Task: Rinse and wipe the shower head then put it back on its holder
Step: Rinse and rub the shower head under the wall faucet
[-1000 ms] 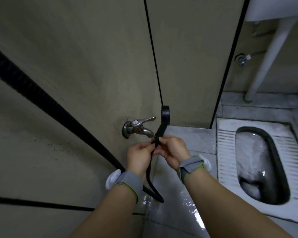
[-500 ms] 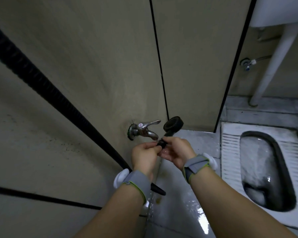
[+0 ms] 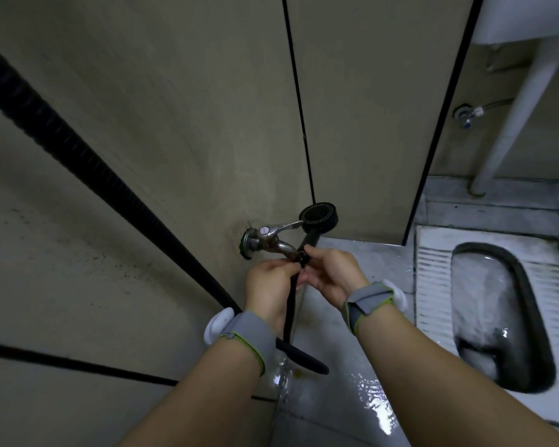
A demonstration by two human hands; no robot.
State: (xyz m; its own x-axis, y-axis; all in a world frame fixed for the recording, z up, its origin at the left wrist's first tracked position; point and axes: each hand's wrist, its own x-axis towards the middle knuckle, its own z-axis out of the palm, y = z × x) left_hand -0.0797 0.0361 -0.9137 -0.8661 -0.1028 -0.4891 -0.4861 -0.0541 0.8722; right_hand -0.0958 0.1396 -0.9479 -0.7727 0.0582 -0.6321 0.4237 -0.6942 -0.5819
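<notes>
Currently the shower head (image 3: 317,215) is pinched low on its handle by both hands (image 3: 269,287), (image 3: 335,276), beside the tap (image 3: 268,239). Likely light, rigid, wet-slippery; best gripped mid-handle, with hose (image 3: 289,312) drag expected.

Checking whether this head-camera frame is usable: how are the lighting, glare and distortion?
Head view: dim overall; bright glare on the wet floor; wide-angle bending curves the wall seams; shower head and both hands, left hand and right hand, stay reasonably sharp.
</notes>
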